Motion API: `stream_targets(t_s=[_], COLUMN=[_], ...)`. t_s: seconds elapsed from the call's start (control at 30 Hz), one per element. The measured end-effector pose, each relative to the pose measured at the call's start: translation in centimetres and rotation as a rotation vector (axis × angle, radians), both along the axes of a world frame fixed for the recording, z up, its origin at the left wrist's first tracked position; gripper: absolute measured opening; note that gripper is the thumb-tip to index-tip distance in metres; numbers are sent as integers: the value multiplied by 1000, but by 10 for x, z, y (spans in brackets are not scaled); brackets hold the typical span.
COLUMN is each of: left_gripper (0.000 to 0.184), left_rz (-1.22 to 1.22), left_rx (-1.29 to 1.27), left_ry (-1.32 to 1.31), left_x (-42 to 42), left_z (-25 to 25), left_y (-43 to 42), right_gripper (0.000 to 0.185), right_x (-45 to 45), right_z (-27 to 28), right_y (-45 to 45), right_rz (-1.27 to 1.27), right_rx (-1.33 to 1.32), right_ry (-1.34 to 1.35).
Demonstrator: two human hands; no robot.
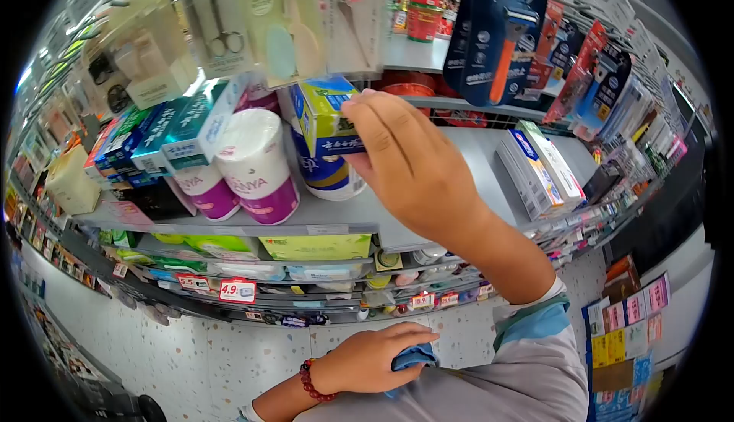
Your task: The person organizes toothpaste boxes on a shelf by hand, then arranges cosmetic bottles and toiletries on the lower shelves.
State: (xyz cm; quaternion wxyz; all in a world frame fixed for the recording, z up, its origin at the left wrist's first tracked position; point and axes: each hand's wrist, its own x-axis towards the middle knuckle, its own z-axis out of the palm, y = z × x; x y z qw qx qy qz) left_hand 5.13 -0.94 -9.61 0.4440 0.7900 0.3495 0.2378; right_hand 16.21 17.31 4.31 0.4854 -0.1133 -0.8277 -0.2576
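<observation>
Yellow-green-blue cardboard box (pixel 319 116), just above blue-white cylindrical pack (pixel 329 180) nr front edge of grey shelf (pixel 480 158), clamped btwn fingers & thumb of R hand (pixel 417 163), L hand (pixel 365 362) fingers closed round blue cloth (pixel 414 356); prob. lifting/setting step, next wants steady grip.

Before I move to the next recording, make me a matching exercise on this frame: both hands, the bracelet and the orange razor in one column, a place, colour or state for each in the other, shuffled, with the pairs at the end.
Column one
1. Right hand
2. Left hand
3. Bracelet
4. Razor

Column two
A. Made of dark red beads
B. Hanging in a dark blue pack
C. At the right side of a yellow-green and blue box
D. Closed around something blue

Right pairs: 1-C, 2-D, 3-A, 4-B
</observation>
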Motion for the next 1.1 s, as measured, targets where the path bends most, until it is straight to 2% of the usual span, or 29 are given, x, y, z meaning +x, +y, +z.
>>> stream_targets(t_s=[0.1, 0.13, 0.3, 0.37, 0.43, 0.5, 0.57, 0.63, 0.67, 0.73, 0.83, 0.93, 1.03, 1.1], left_gripper=[53, 57, 59, 60, 59, 58, 54, 56, 56, 63, 70, 74, 76, 74], left_rz=[-42, -63, -95, -77, -92, 13, 79, 240, 232, 411, 539, 541, 536, 494], left_rx=[29, -53, -107, -20, -40, 76, 163, 49, 41, 23, -101, -199, -337, -308], left_ry=[-5, 18, 38, -28, -25, -128, -188, -266, -258, -350, -258, -266, -299, -61], left_x=[3, 6, 19, 24, 28, 31, 39, 48, 55, 74, 102, 121, 138, 146], left_z=[0, 6, 23, 25, 37, 38, 47, 47, 46, 46, 55, 54, 67, 75], left_y=[7, 11, 31, 41, 51, 65, 79, 85, 91, 109, 129, 151, 164, 175], right_gripper=[56, 62, 68, 58, 61, 67, 68, 62, 56, 54, 51, 48, 53, 57], right_x=[37, 51, 119, 143, 161, 175, 185, 196, 198, 208, 223, 248, 305, 334], right_z=[-2, -5, -26, -41, -65, -85, -108, -129, -135, -133, -140, -122, -95, -85], right_y=[1, -5, -29, -38, -35, -34, -27, -17, -14, -9, -2, -7, 2, 17], right_rz=[44, 44, 25, -83, -110, -199, -232, -192, -213, -247, -271, -341, -462, -501], right_rx=[-50, -98, -169, -272, -328, -471, -501, -463, -454, -473, -510, -467, -349, -315], right_ry=[-8, 12, 87, 46, 58, -21, -17, -30, -10, -22, -33, -9, 149, 193])
